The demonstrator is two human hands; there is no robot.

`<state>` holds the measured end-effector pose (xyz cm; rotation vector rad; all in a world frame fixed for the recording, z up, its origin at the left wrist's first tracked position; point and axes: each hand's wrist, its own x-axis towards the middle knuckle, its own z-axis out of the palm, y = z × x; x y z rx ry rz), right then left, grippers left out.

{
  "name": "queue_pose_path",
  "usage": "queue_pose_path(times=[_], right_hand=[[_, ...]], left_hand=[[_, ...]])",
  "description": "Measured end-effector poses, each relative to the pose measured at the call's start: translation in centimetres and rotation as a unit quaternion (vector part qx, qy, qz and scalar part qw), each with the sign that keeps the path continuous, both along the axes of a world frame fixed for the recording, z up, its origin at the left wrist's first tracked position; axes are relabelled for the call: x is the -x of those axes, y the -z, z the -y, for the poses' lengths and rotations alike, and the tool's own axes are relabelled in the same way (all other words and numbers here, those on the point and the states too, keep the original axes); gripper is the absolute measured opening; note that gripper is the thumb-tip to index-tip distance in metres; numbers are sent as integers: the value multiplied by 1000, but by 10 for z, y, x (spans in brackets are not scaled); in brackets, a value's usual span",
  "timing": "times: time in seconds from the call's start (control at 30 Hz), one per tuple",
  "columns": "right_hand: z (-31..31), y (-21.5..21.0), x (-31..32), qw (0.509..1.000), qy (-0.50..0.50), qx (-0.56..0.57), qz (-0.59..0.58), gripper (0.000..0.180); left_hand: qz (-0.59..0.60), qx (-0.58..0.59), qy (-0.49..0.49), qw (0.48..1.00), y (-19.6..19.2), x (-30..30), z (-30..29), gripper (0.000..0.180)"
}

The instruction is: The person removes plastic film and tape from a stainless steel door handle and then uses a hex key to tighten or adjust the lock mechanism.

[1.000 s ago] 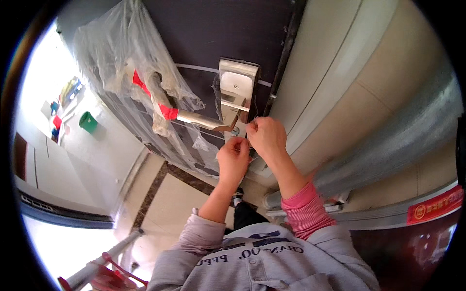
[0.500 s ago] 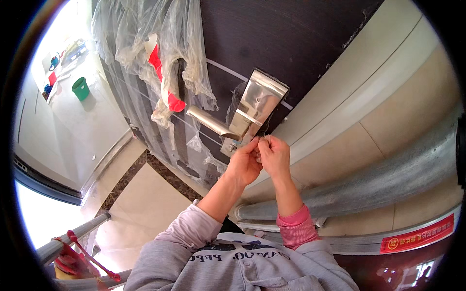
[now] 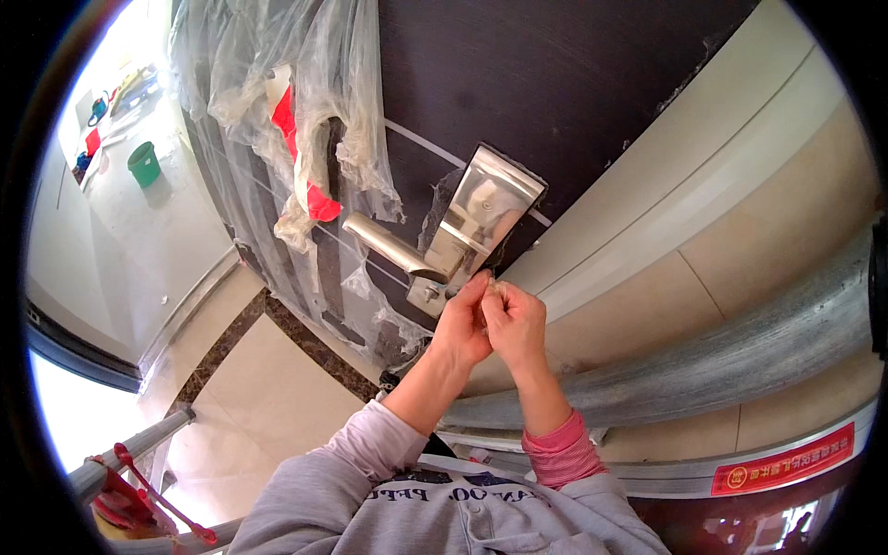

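My left hand (image 3: 462, 326) and my right hand (image 3: 518, 326) meet at the lower end of a shiny metal door handle plate (image 3: 490, 190). Both have their fingers closed in a pinch, thumbs and fingertips close together. A small pale bit shows at the fingertips, too little to name. From the plate a metal lever (image 3: 393, 248) sticks out to the left, just beyond my left hand. The plate sits on a dark door (image 3: 555, 74), with torn film around its edges.
Crumpled clear plastic film (image 3: 356, 55) hangs over the door's left part, with a red and white strip (image 3: 301, 157) on it. A pale door frame (image 3: 666, 139) and a thick grey tube (image 3: 684, 370) lie to the right. A green bucket (image 3: 143, 166) stands far left; metal rails (image 3: 139, 449) are lower left.
The view has shifted slightly, so the handle and door appear a little lower and further left. My hands stay pinched together by the plate's lower end.
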<state>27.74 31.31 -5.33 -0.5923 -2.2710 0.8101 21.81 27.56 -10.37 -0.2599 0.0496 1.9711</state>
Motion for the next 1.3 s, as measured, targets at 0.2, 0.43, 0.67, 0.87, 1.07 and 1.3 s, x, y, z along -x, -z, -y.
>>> queue_pose_path(times=[0.2,0.43,0.67,0.87,1.07,1.3], right_hand=[[2,-11,1,999,-18,-12,-36,24],[9,-45,-13,989,-46,-44,-136,17],[43,-113,-99,959,-256,6,-125,14],[39,-67,-92,930,-235,198,201,18],[36,-30,-80,972,-163,119,117,20],[32,-11,-68,982,-165,49,80,23]], left_hand=[[-24,-118,-38,992,5,2,-4,14],[-160,-207,-89,961,-63,-9,8,7],[-420,-343,-53,838,-117,-38,67,9],[-562,-34,-108,819,-35,-17,109,9],[-725,226,-232,608,-17,-7,119,7],[-711,401,-190,545,-20,5,156,26]])
